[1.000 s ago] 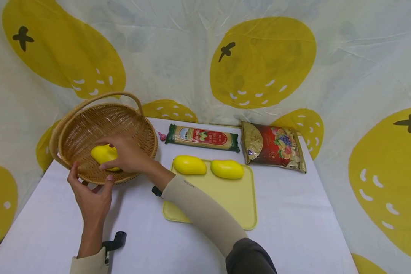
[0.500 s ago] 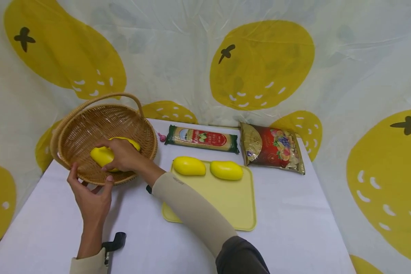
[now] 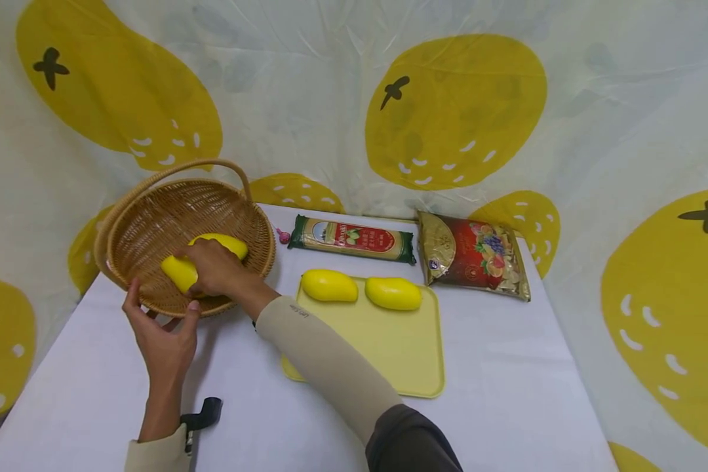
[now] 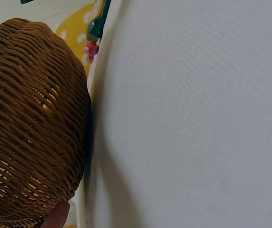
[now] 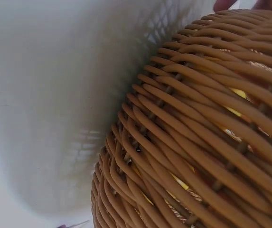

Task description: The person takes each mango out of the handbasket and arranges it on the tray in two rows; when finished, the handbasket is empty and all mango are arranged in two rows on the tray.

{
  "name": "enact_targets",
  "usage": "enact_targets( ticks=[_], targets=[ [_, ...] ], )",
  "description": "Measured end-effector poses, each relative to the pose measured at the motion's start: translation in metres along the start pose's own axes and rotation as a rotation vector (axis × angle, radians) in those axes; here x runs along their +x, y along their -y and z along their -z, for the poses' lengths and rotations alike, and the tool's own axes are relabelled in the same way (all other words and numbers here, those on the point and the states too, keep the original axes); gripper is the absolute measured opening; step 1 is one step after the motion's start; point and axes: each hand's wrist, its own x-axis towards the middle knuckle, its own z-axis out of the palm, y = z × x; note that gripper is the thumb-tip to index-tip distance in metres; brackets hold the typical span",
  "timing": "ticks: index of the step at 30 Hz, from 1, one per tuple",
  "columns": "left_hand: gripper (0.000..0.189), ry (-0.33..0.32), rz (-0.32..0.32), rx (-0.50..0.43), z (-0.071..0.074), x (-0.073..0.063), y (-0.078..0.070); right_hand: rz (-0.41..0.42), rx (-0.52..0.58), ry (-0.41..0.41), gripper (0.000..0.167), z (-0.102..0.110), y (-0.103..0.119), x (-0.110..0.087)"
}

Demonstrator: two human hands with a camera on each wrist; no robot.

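A brown wicker basket (image 3: 171, 210) with an arched handle stands tilted toward me at the table's left. Its near rim is held by my left hand (image 3: 168, 351), thumb and fingers spread along the edge. Inside the basket, my right hand (image 3: 221, 272) grips a yellow mango (image 3: 179, 272); the hand partly covers it. Behind those fingers a second mango (image 3: 227, 244) lies in the basket. The left wrist view has the basket's woven outside (image 4: 31, 118) and a fingertip at its lower edge. Only wickerwork (image 5: 197, 118) and blurred fingertips at the top show in the right wrist view.
On a yellow tray (image 3: 383, 347) lie two mangoes, one left (image 3: 329, 286) and one right (image 3: 393, 293). Behind it lie a spaghetti packet (image 3: 351, 238) and a red-gold bag (image 3: 474, 255). A small pink thing (image 3: 283, 236) sits beside the basket. My right forearm crosses the tray.
My right hand has shifted slightly within the basket with the near mango, which has turned a little. The far mango, mostly covered before, now shows. My left hand keeps its hold on the rim.
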Motion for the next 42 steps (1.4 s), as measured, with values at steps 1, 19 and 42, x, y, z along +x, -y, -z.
enact_targets(
  ticks=[1, 19, 42],
  targets=[
    [0.099, 0.0, -0.002, -0.002, 0.0, 0.0, 0.0, 0.002, -0.012, -0.001, 0.079, 0.0, 0.0, 0.0],
    [0.098, 0.008, -0.006, 0.0, 0.0, -0.001, -0.002, 0.005, 0.208, 0.001, 0.075, 0.017, -0.007, -0.016],
    [0.098, 0.009, -0.003, 0.016, 0.001, 0.0, -0.001, 0.081, 0.635, -0.281, 0.072, 0.062, -0.052, -0.092]
  ],
)
